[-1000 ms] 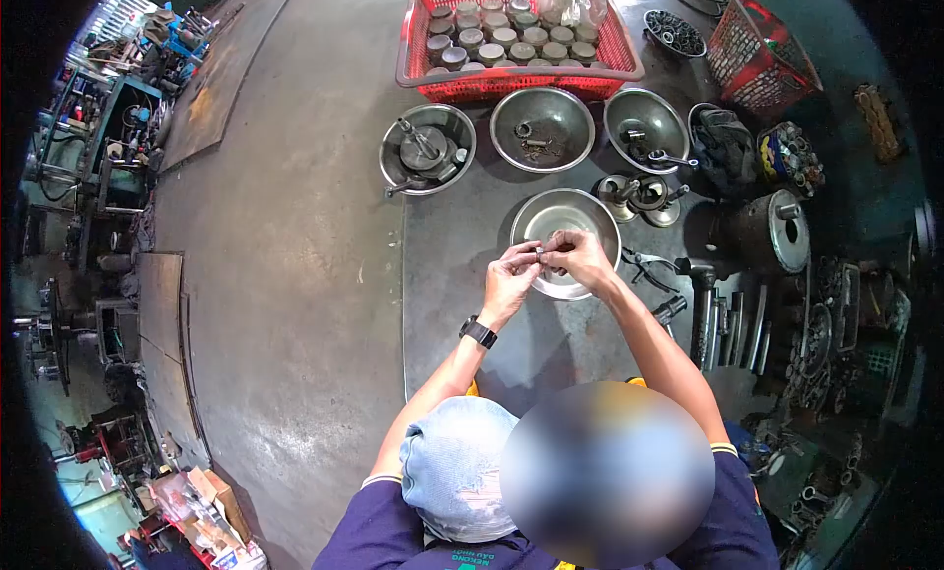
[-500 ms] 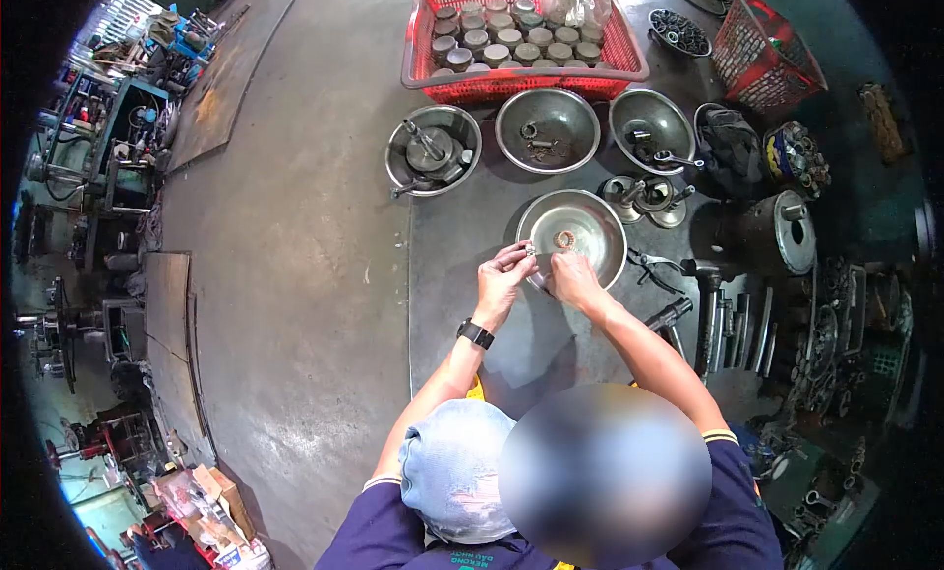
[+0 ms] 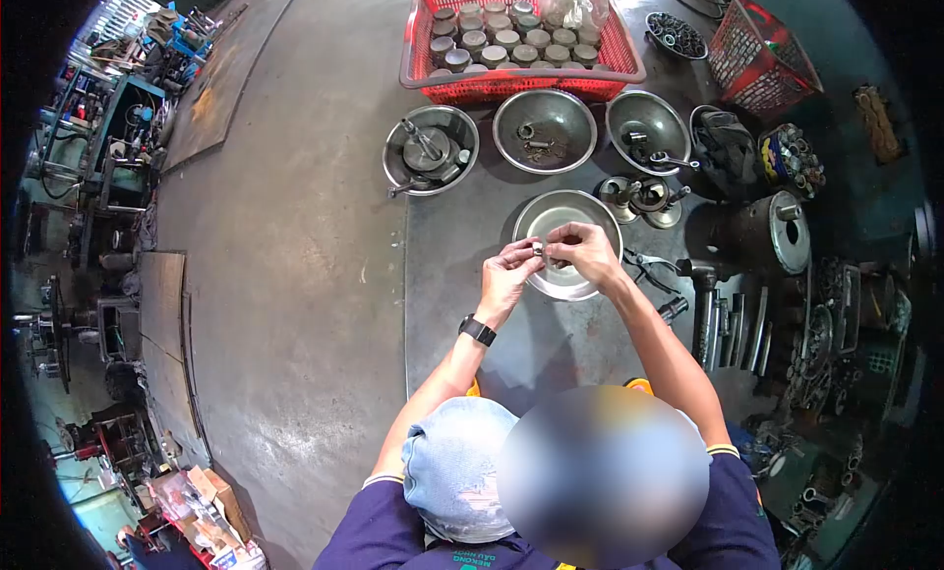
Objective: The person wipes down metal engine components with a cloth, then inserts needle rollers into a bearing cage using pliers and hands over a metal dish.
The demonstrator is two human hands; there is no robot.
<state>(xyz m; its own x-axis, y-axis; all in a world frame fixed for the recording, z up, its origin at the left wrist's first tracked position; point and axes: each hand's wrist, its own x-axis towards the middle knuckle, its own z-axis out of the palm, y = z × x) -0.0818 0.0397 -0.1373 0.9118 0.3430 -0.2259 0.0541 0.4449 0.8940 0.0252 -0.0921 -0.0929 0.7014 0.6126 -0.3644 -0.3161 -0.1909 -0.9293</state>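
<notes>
Over the near left rim of a shallow steel bowl, my left hand pinches a small shiny metal ring between thumb and fingers. My right hand meets it from the right, its thumb and fingertips closed together at the ring's side. Whatever those right fingertips hold, if anything, is too small or hidden to make out. Most of the bowl's inside is covered by my right hand.
Behind are three more steel bowls with metal parts and a red basket of cylindrical pieces. Flanged shafts, pliers and metal rods lie to the right.
My right hand has come up from inside the bowl to the ring at my left fingertips. A copper-coloured ring seen in the bowl before no longer shows. My left hand has barely moved.
</notes>
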